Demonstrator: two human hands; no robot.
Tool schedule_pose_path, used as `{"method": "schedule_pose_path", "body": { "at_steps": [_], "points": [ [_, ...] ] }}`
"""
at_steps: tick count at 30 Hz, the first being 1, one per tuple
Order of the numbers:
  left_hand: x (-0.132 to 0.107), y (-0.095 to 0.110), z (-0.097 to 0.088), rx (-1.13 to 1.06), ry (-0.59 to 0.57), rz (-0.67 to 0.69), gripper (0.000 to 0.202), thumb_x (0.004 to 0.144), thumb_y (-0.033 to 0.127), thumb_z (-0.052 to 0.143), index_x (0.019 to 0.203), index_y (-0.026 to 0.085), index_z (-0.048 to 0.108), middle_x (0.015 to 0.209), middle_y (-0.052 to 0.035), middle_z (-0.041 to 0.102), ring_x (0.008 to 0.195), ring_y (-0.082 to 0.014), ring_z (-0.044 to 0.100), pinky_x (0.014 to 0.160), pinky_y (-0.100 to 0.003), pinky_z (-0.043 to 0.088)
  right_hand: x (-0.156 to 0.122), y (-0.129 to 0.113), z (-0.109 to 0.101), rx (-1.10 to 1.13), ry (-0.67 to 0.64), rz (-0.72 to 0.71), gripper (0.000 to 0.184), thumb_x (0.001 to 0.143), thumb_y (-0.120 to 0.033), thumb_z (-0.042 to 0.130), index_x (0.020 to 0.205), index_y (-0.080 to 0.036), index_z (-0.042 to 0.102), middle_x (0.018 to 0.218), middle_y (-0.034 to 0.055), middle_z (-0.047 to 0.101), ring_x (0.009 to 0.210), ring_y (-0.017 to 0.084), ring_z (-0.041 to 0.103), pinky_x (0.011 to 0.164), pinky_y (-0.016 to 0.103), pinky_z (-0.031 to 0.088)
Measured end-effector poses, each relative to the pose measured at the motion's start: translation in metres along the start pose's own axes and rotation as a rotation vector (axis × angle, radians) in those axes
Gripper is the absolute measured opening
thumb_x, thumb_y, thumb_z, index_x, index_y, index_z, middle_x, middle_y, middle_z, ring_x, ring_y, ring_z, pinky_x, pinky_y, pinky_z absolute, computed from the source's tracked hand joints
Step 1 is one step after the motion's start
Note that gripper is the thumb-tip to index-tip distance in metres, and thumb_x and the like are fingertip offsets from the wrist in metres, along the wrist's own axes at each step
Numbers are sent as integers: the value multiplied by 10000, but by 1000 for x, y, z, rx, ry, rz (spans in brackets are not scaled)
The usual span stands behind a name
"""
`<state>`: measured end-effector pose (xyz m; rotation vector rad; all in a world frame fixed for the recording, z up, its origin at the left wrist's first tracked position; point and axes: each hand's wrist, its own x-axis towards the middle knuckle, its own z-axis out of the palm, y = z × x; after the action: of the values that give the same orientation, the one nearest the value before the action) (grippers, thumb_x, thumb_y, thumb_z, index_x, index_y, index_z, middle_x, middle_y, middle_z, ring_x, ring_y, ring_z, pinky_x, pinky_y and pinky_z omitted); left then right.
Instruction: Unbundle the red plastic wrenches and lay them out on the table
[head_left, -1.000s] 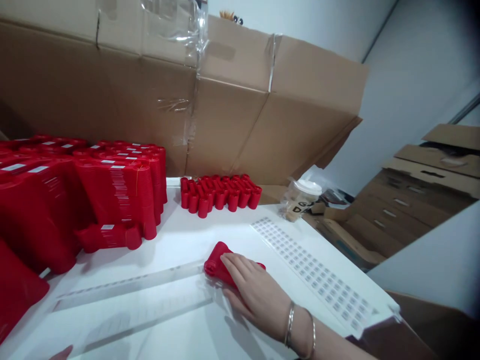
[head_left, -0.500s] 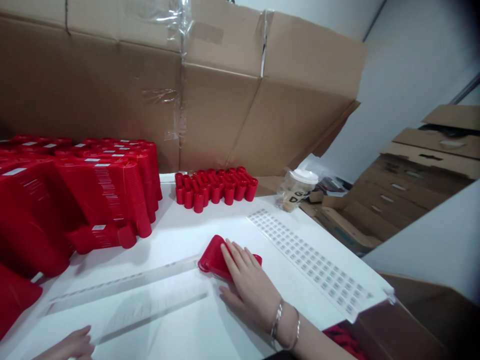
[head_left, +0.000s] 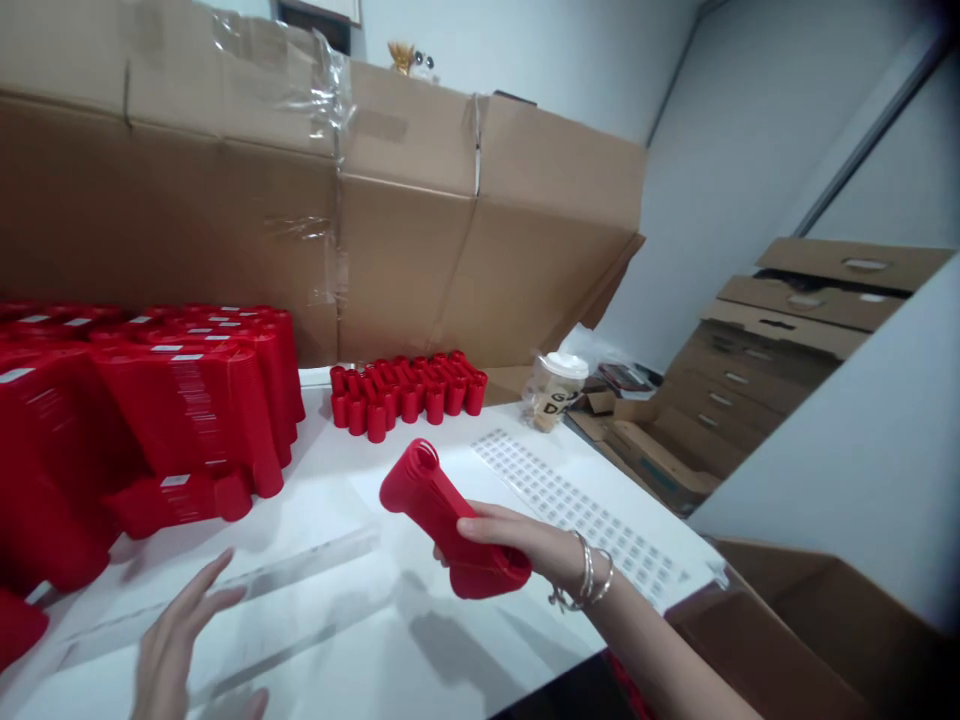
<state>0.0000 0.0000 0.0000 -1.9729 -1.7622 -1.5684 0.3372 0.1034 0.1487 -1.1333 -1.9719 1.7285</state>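
Observation:
My right hand (head_left: 510,545), with bracelets at the wrist, is closed around a stack of red plastic pieces (head_left: 427,495) and holds it tilted above the white table (head_left: 360,640). My left hand (head_left: 180,640) hovers open with fingers spread at the lower left, just over a clear acrylic strip (head_left: 247,590) that lies across the table. A sheet of small stickers (head_left: 585,515) lies to the right of the held stack.
Tall stacks of red pieces with white labels (head_left: 165,410) fill the left. A cluster of red pieces (head_left: 405,385) stands at the back before a big cardboard wall (head_left: 337,230). A lidded cup (head_left: 551,385) and cardboard boxes (head_left: 750,380) sit right of the table.
My right hand has lifted the red stack off the table and tilted it up. My left hand has come into view and opened over the acrylic strip.

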Motion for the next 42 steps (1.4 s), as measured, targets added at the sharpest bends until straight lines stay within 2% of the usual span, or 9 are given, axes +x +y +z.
{"method": "schedule_pose_path", "body": {
  "at_steps": [3, 8, 12, 16, 20, 23, 31, 35, 42],
  "points": [
    [44, 43, 5, -265, -28, -6, 677, 723, 473, 751, 1312, 341, 446, 1511, -126, 478, 1320, -442, 528, 989, -624, 531, 16, -26, 3, 288, -175, -73, 615, 815, -598, 696, 1175, -103, 631, 1050, 149, 711, 940, 223, 689, 820, 333, 537],
    [130, 98, -23, -383, 11, 156, 935, 778, 327, 822, 1478, 347, 203, 1659, -152, 232, 1472, -367, 370, 1154, -621, 397, 57, -69, 3, 245, -586, -190, 470, 837, -527, 693, 994, -84, 686, 995, 166, 744, 919, 247, 722, 856, 370, 563],
    [168, 104, -36, -405, -143, 149, 772, 874, 389, 741, 1489, 397, 274, 1424, -81, 587, 1178, -271, 665, 935, -419, 603, 90, -90, 3, 185, -790, -248, 490, 854, -558, 658, 957, -80, 679, 1057, 197, 735, 1010, 283, 722, 907, 394, 556],
    [193, 98, -29, -449, -203, 80, 701, 905, 436, 689, 1512, 361, 348, 1007, -5, 744, 826, -204, 734, 752, -300, 623, 113, -96, -4, 203, -744, -306, 560, 806, -596, 655, 996, -70, 663, 1072, 227, 732, 1050, 325, 711, 915, 426, 550],
    [214, 94, -16, -423, -208, 107, 503, 907, 463, 666, 1371, 325, 530, 1039, -27, 734, 635, -156, 678, 519, -224, 537, 127, -98, -17, 197, -713, -274, 579, 755, -585, 651, 1035, -78, 651, 1068, 239, 735, 1047, 350, 710, 899, 453, 546],
    [221, 88, -2, -423, -141, 67, 306, 933, 434, 643, 1207, 315, 580, 964, 11, 720, 597, -118, 635, 497, -187, 498, 134, -97, -25, 206, -696, -275, 577, 762, -588, 648, 1040, -83, 657, 1055, 223, 739, 1002, 337, 718, 882, 453, 545],
    [229, 60, 19, -519, 41, -227, 363, 892, 535, 660, 1150, 303, 554, 976, 15, 642, 694, -121, 610, 568, -157, 510, 135, -93, -56, 148, -118, -460, 488, 980, -588, 522, 1058, -147, 716, 1082, 92, 703, 1007, 175, 647, 995, 353, 455],
    [237, 54, 18, -731, 34, -438, 439, 833, 595, 695, 1167, 343, 561, 1013, 26, 619, 575, -104, 551, 448, -170, 487, 132, -83, -61, 289, -208, -545, 322, 951, -444, 664, 1035, -137, 716, 959, 49, 685, 856, 121, 643, 798, 248, 496],
    [235, 70, 9, -879, 80, -598, 427, 802, 578, 736, 1139, 348, 608, 990, 44, 585, 655, -84, 549, 537, -112, 520, 136, -79, -27, 546, -448, -715, 95, 919, -216, 721, 920, -141, 662, 866, -5, 622, 793, 71, 612, 796, 187, 492]
  ]
}}
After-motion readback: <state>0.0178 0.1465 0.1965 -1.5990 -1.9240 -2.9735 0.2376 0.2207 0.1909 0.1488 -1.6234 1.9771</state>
